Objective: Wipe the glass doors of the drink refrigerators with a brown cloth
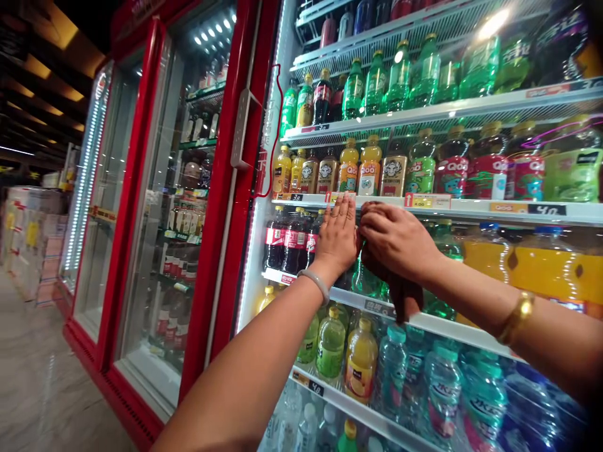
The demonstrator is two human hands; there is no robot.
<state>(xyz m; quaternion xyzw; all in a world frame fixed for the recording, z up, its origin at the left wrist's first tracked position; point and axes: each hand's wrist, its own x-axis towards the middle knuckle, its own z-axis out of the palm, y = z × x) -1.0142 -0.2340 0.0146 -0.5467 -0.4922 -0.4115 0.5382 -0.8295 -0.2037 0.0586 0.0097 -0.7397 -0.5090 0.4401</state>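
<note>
Both hands meeting at a drinks cooler, the left flat and the right curled

The left hand is lying open, palm toward the glass front and seemingly pressing on it, fingers pointing to 12 o'clock and gripping nothing. The right hand is sitting just beside it at 3 o'clock, its fingers bending inward; whether they are closing around anything cannot be told. A dark brown shape is hanging at 6 o'clock from the right hand, perhaps a bunched cloth, perhaps a reflection.

Soft drink bottles are standing at 1 o'clock from the left hand, cola bottles at 9 o'clock, and large orange bottles at 3 o'clock from the right hand. All are sitting upright on shelves.

The hands are working at mid-height, yet nothing is marking finished patches from unfinished ones, so how much is done or left is staying unclear.

The right palm and thumb are hiding from view, the right forearm is running into shadow at 4 o'clock, and glare is blurring the upper bottles at 1 o'clock.
</note>
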